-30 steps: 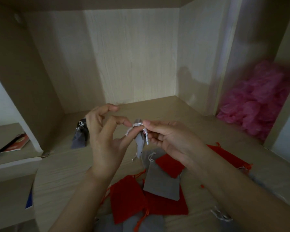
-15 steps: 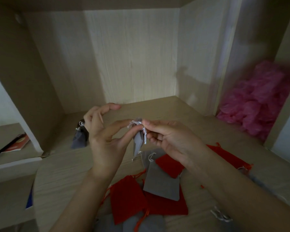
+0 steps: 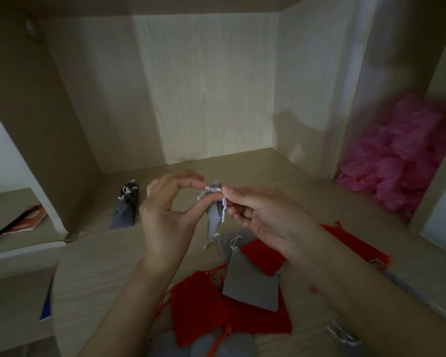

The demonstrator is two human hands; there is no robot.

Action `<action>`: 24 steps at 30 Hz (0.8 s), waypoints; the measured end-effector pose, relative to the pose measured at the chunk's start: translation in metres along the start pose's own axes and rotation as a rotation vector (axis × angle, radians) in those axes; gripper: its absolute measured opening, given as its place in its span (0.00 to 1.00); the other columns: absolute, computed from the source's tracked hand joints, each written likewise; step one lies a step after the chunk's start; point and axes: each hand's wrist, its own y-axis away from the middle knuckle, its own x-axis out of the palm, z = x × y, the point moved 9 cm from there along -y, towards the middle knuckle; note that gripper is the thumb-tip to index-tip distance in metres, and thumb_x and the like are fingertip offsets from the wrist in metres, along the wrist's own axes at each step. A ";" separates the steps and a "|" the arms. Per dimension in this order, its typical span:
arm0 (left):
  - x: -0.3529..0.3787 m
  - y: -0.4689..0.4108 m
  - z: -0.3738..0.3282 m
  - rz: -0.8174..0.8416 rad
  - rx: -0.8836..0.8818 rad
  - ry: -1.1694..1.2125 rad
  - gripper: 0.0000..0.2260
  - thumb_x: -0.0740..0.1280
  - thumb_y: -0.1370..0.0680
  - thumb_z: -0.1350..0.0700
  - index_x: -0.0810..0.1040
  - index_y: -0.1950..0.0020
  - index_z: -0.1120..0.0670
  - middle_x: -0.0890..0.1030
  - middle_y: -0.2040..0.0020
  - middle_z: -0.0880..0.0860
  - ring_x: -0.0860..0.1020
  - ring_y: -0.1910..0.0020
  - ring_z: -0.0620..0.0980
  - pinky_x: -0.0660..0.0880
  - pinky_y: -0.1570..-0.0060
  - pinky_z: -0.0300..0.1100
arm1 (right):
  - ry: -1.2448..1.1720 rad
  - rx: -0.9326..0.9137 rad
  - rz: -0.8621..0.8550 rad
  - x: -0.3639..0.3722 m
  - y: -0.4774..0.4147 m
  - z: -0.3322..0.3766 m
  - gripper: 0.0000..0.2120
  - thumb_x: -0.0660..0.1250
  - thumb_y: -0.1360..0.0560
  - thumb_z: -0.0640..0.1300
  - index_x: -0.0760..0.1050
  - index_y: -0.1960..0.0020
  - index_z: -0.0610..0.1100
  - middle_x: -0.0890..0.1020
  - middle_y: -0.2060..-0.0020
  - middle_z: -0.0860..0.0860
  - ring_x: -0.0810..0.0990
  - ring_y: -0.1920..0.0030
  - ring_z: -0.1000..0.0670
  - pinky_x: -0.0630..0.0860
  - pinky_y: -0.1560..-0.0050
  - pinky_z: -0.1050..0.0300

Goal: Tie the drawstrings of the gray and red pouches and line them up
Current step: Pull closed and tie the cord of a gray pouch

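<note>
So, dead centre of the frame we've got the small gray fabric pouch (image 3: 214, 217) held up off the light wooden shelf board (image 3: 101, 266), neck on top and body dangling down. Our left hand (image 3: 165, 215) pinches the thin white drawstring (image 3: 211, 189) at the neck between thumb and forefinger, with the other fingers arched loosely above. Our right hand (image 3: 263, 217) pinches the same cord from the right side, thumb and forefinger tips together and the rest curled underneath. A bit of cord trails down past those fingers.

Left of centre, a dark gray cinched pouch (image 3: 125, 210) sits on the board near the side wall, its neck gathered.

Lower centre, under our wrists, there's a heap: a flat gray pouch (image 3: 250, 279) lying on top of flat red fabric pouches (image 3: 198, 305) with reddish strings poking out. Another red pouch (image 3: 350, 240) lies to the right, partly hidden behind our forearm. There's more gray stuff at the bottom edge, too blurry to call.

On the right edge there's crumpled pink plastic (image 3: 402, 161) in the next compartment. Far left, a red booklet (image 3: 29, 220) lies on a lower shelf.
</note>
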 end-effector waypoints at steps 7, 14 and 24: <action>0.007 -0.002 -0.002 0.090 0.043 -0.019 0.06 0.71 0.30 0.50 0.81 0.54 0.48 0.80 0.54 0.40 0.76 0.51 0.34 0.71 0.52 0.61 | 0.060 -0.013 0.000 -0.002 -0.001 0.002 0.07 0.72 0.37 0.45 0.82 0.63 0.42 0.80 0.70 0.51 0.76 0.70 0.57 0.72 0.65 0.67; 0.015 0.001 0.003 0.142 0.098 -0.077 0.09 0.69 0.27 0.50 0.83 0.61 0.54 0.83 0.58 0.44 0.79 0.57 0.39 0.70 0.48 0.48 | 0.371 -0.219 -0.104 -0.011 0.007 0.026 0.03 0.73 0.31 0.44 0.85 0.58 0.45 0.83 0.67 0.50 0.78 0.66 0.58 0.74 0.60 0.66; 0.023 0.003 0.016 0.242 -0.106 0.107 0.11 0.67 0.27 0.49 0.84 0.60 0.54 0.82 0.59 0.42 0.77 0.60 0.39 0.72 0.53 0.46 | 0.566 -0.419 -0.073 0.001 0.017 0.046 0.04 0.71 0.28 0.41 0.84 0.54 0.43 0.85 0.65 0.51 0.81 0.66 0.59 0.74 0.64 0.69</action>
